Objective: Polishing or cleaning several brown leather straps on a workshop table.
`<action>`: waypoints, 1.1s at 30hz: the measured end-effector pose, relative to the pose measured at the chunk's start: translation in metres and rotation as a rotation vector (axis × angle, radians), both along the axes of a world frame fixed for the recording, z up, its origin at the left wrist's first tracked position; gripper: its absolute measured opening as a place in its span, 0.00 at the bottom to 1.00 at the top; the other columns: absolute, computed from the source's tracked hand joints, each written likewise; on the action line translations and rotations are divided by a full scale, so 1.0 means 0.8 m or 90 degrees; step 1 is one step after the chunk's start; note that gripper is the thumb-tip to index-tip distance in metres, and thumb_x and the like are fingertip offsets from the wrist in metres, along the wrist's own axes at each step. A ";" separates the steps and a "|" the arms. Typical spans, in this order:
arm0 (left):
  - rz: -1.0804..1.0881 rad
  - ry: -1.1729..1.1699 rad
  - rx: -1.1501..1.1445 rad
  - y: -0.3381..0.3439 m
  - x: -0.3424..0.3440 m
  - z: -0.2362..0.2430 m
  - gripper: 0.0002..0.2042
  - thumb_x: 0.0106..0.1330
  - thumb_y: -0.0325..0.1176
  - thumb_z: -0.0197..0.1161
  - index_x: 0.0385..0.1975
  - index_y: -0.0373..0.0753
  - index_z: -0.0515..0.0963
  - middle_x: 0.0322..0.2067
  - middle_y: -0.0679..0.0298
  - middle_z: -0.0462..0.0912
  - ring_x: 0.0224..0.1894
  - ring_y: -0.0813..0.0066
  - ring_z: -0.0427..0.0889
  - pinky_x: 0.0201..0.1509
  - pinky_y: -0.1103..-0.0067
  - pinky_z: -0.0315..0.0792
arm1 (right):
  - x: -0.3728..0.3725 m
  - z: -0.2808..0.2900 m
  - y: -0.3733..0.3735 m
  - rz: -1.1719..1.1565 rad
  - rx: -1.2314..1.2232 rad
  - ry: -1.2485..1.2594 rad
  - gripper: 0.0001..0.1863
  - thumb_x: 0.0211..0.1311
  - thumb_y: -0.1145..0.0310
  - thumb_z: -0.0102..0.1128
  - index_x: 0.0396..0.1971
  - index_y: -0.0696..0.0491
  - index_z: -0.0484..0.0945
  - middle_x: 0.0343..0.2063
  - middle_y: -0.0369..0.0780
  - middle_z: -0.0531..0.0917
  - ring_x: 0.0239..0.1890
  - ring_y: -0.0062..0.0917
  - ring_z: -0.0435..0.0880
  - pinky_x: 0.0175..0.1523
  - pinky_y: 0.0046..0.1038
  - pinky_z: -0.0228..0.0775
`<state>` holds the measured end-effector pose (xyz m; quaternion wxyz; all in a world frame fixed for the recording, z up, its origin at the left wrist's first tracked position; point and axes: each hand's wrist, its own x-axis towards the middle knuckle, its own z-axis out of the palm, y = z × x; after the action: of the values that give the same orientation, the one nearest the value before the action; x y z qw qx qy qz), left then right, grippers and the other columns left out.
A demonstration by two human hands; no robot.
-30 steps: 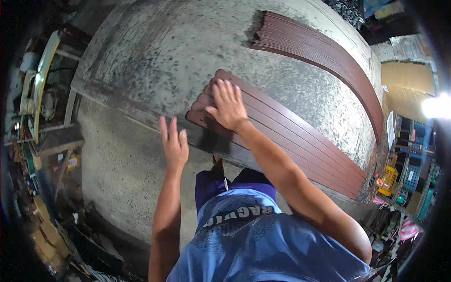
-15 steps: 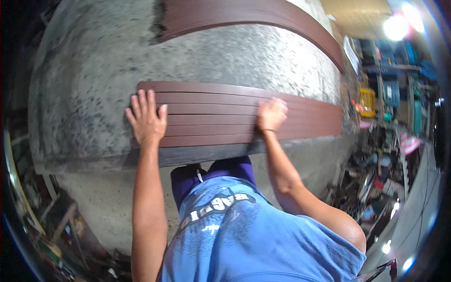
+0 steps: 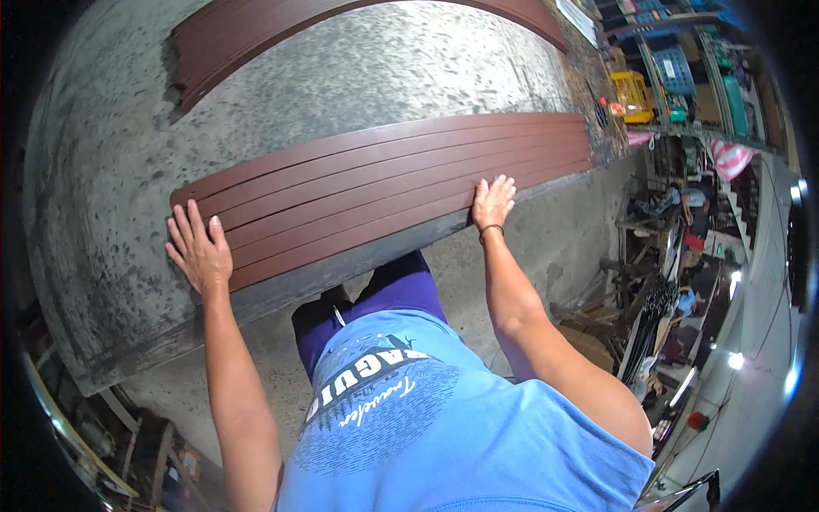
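Several long, flat reddish-brown strips point(image 3: 367, 179) lie side by side along the near edge of a worn grey tabletop point(image 3: 111, 230), thin dark gaps between them. At their left end my left hand point(image 3: 203, 253) rests with fingers spread, palm against the ends. My right hand point(image 3: 493, 203) lies on the near edge of the strips, right of their middle, fingers stretched out. Neither hand grips anything. Whether the strips are wood or another material I cannot tell.
Across the far side of the table lies a brown panel or stack point(image 3: 264, 38) with a ragged left end. Shelving with a blue basket point(image 3: 674, 70) and a yellow crate point(image 3: 631, 96) stands at the right. A person point(image 3: 693, 198) is visible farther off.
The view has turned, so the strips now slant up to the right. My right hand has moved from the middle of the strips to their near edge; my left hand stays at the left end.
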<state>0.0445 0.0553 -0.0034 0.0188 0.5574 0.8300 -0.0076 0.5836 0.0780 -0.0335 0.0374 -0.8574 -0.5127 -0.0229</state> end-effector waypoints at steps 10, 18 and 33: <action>-0.056 0.140 -0.049 -0.010 0.026 -0.013 0.27 0.76 0.51 0.42 0.71 0.49 0.56 0.74 0.54 0.49 0.76 0.50 0.44 0.72 0.46 0.44 | -0.179 0.081 -0.060 0.661 -0.170 0.167 0.41 0.60 0.43 0.56 0.65 0.57 0.63 0.68 0.51 0.61 0.72 0.47 0.54 0.72 0.52 0.44; -0.295 -0.106 -0.003 0.033 0.327 0.001 0.31 0.71 0.50 0.50 0.71 0.43 0.56 0.73 0.50 0.49 0.75 0.49 0.45 0.73 0.47 0.39 | 0.204 -0.007 0.072 -0.054 0.024 -0.005 0.39 0.66 0.47 0.48 0.66 0.63 0.59 0.69 0.56 0.56 0.72 0.50 0.52 0.72 0.50 0.46; -0.177 -0.072 -0.035 0.075 0.423 0.004 0.28 0.71 0.39 0.45 0.72 0.47 0.57 0.74 0.61 0.50 0.76 0.60 0.44 0.75 0.54 0.36 | 0.309 0.097 0.162 0.099 -0.127 -0.031 0.31 0.61 0.50 0.55 0.57 0.58 0.71 0.63 0.51 0.66 0.62 0.44 0.66 0.61 0.51 0.61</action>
<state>0.3828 0.1152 -0.0006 0.0794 0.6658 0.7419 -0.0019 0.8305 0.2072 0.0443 -0.0589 -0.8138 -0.5781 0.0108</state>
